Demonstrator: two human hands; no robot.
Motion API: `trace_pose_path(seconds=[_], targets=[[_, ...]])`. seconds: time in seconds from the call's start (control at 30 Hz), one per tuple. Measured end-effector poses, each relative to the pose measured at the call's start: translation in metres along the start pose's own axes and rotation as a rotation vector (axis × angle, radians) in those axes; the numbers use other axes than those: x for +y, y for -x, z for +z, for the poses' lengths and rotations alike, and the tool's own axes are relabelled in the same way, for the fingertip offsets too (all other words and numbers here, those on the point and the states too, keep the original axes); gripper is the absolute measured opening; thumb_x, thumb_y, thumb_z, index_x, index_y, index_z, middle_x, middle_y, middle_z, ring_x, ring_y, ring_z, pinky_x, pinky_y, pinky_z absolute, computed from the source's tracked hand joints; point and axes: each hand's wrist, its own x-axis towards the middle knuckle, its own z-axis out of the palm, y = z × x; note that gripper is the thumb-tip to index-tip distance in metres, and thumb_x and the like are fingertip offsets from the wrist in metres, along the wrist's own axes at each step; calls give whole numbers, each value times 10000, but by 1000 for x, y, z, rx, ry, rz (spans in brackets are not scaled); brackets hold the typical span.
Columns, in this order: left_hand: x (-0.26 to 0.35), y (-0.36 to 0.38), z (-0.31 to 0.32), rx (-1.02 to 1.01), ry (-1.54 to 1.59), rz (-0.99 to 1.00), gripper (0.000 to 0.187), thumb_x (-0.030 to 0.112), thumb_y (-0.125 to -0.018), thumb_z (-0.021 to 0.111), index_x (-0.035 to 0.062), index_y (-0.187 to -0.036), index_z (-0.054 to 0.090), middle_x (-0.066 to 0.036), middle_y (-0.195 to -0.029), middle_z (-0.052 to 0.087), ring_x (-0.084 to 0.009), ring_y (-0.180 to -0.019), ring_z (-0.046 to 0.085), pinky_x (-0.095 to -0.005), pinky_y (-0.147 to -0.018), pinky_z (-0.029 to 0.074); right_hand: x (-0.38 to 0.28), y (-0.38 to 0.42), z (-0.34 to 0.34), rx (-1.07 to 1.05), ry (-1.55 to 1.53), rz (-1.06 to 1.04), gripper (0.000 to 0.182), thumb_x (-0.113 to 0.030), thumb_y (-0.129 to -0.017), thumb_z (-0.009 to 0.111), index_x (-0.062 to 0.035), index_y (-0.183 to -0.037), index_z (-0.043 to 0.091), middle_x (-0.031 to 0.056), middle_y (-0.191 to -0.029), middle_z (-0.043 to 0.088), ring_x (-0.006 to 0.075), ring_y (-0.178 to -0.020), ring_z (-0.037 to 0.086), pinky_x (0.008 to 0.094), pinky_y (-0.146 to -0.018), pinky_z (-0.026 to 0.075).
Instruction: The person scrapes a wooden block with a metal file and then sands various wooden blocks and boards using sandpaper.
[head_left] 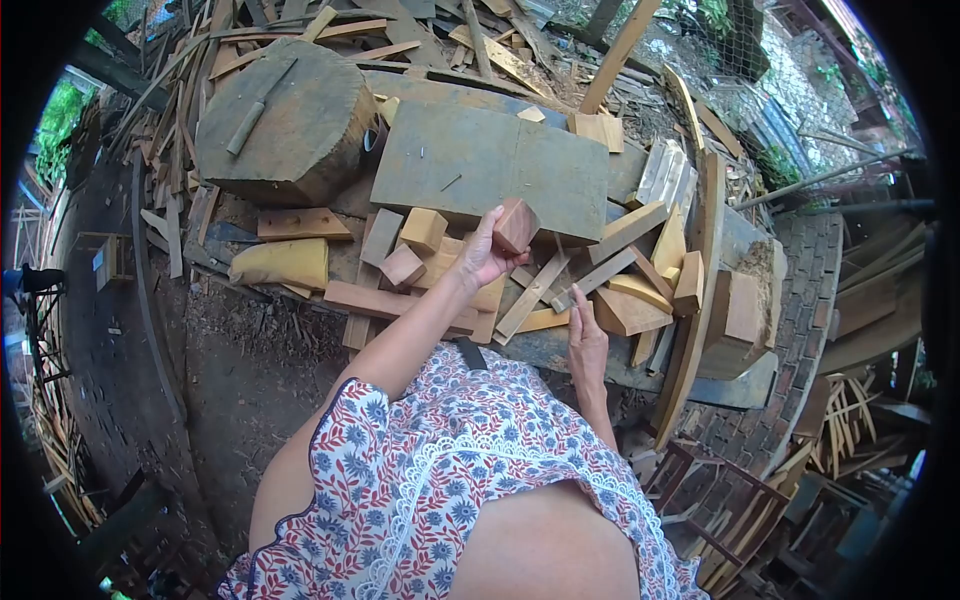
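My left hand (482, 255) is closed around a reddish-brown wooden block (517, 225), holding it at the front edge of a large grey-green wooden slab (480, 160). Lower and to the right, my right hand (587, 340) has its fingers stretched out, the index fingertip right at the end of a greyish wood strip (600, 276). Nothing shows in its grasp. Around the hands lie loose offcuts, among them a yellowish block (424, 230), a small pinkish-brown block (403, 266) and a wedge-shaped brown piece (632, 312).
A thick chopping stump (290, 120) stands at the left, with a long-handled blade (262, 108) on top. A folded yellow bundle (280, 262) lies below it. One long curved plank (707, 290) leans along the right side. Scrap wood heaps the back; a nail (452, 182) lies on the slab.
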Motion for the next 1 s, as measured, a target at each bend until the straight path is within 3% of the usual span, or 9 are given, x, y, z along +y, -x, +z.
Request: trace_pose_path(seconds=[0.13, 0.2, 0.23, 0.33, 0.47, 0.6, 0.77, 0.9, 1.0], targets=[[-1, -4, -6, -24, 119, -5, 518, 494, -828, 500, 73, -1127, 465, -105, -945, 519, -223, -763, 537, -348, -648, 506, 7, 3, 4, 84, -107, -132, 338, -203, -916, 473, -208, -1253, 501, 195, -802, 620, 314, -717, 628, 394, -629, 465], [1, -5, -7, -83, 90, -25, 536, 513, -838, 444, 47, -1101, 475, -116, -885, 526, -223, -727, 532, -345, -621, 490, 21, 0, 17, 161, -54, -436, 342, -198, -919, 466, -212, -1260, 496, 195, -660, 559, 312, -591, 580, 399, -583, 443], [1, -7, -7, -82, 91, -29, 536, 513, -838, 444, 47, -1101, 475, -116, -885, 526, -223, -727, 532, -345, -621, 490, 25, 0, 19, 161, -52, -432, 342, -198, -919, 466, -212, -1260, 496, 195, -660, 559, 312, -591, 580, 399, -583, 443], [1, -5, -8, -143, 220, -133, 551, 493, -847, 381, 0, -1073, 475, -131, -866, 528, -225, -713, 521, -353, -630, 476, 23, 0, 14, 73, -8, -80, 343, -193, -921, 464, -205, -1262, 494, 185, -686, 571, 292, -591, 578, 378, -584, 443], [2, -7, -12, -265, 456, -209, 540, 460, -840, 374, -11, -1088, 468, -144, -898, 529, -245, -754, 524, -373, -666, 472, 19, 4, 13, 113, -108, -231, 352, -182, -917, 474, -200, -1268, 489, 171, -681, 563, 259, -566, 547, 343, -578, 441], [4, -7, -5, -243, 372, -134, 516, 431, -841, 423, -16, -1097, 466, -142, -929, 530, -260, -806, 541, -366, -678, 484, 19, 8, 20, 43, -92, -267, 362, -179, -913, 483, -193, -1275, 482, 167, -707, 576, 251, -588, 564, 323, -608, 455], [7, 6, 5, -70, 250, -45, 515, 287, -762, 653, 8, -1140, 441, -172, -1092, 453, -292, -928, 533, -390, -763, 517, 18, 15, 18, 21, -118, -168, 367, -178, -912, 487, -187, -1279, 479, 154, -689, 563, 231, -578, 553, 319, -601, 451], [0, 0, -3, -96, 258, -6, 573, 282, -736, 696, -5, -1144, 413, -183, -1129, 411, -291, -982, 497, -417, -836, 494, 20, 20, 20, 31, -161, -246, 363, -175, -910, 490, -182, -1274, 486, 141, -666, 545, 223, -556, 529, 315, -587, 445], [-3, -5, -4, -123, 185, 31, 677, 397, -708, 716, -2, -1160, 410, -151, -1091, 419, -269, -986, 483, -420, -864, 475, 17, 22, 19, -5, -149, -191, 358, -165, -905, 498, -178, -1263, 497, 159, -722, 577, 232, -607, 570, 316, -613, 454]])
